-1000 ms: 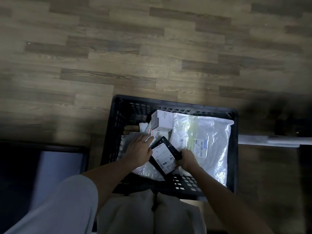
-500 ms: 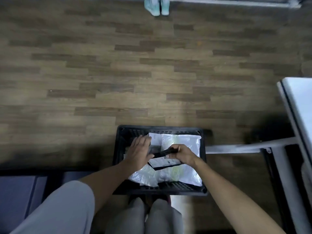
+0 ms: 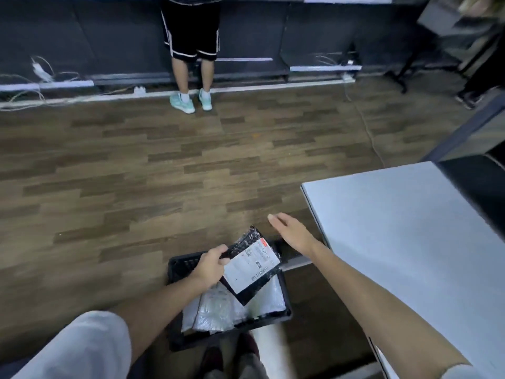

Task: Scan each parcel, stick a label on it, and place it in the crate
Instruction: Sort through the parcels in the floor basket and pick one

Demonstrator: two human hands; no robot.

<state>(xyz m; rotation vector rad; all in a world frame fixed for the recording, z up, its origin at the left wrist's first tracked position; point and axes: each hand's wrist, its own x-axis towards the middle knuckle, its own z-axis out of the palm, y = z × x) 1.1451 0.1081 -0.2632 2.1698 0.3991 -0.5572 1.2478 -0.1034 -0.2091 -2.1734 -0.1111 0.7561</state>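
A black plastic crate (image 3: pixel 177 265) sits on the floor below me, holding white and clear poly-bag parcels (image 3: pixel 218 310). My left hand (image 3: pixel 210 266) grips the left edge of a black poly-bag parcel (image 3: pixel 252 265) with a white shipping label, lifted above the crate and tilted. My right hand (image 3: pixel 293 232) is open and holds nothing, fingers spread, raised above the crate's far right corner next to the table edge.
A grey table top (image 3: pixel 410 242) fills the right side. Wood-pattern floor (image 3: pixel 164 173) stretches ahead. A person in black shorts and teal shoes (image 3: pixel 191 50) stands at the dark far wall, with cables (image 3: pixel 41 75) along the baseboard. My knees show at the bottom.
The view has tilted up from the crate. My right hand let go of the black parcel and rose toward the table. My left hand took the parcel and lifted it out.
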